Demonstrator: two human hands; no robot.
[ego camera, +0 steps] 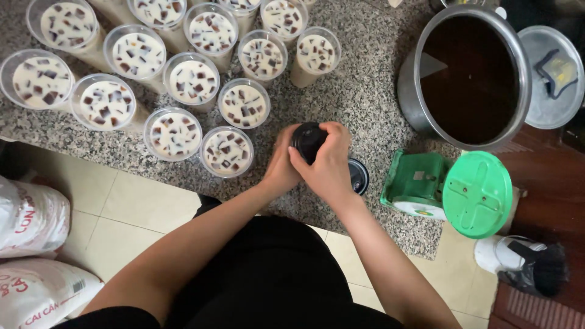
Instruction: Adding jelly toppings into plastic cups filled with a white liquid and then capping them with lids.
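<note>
Two white woven sacks (27, 219) lay on the pale tiled floor (122, 213) at the far left. Above them, a speckled granite table (365, 91) carried a cluster of clear plastic cups (177, 134), each round, open-topped and filled with a creamy liquid dotted with dark jelly cubes. Just right of the nearest cup, the left hand (281, 166) curled around the side of a dark cup (308, 141), and the right hand (326, 167) wrapped over its top, fingers bent and pressing on its glossy black round lid; both hands were closed on it, touching each other. The cup stood on the table near its front edge. A second black lid (358, 176) lay flat just beside the right wrist. Farther right sat a green plastic scale (451, 189) with a round ribbed platter, and behind it a large steel pot (469, 73) held dark smooth liquid. A grey lid (551, 76) rested at the far right.
</note>
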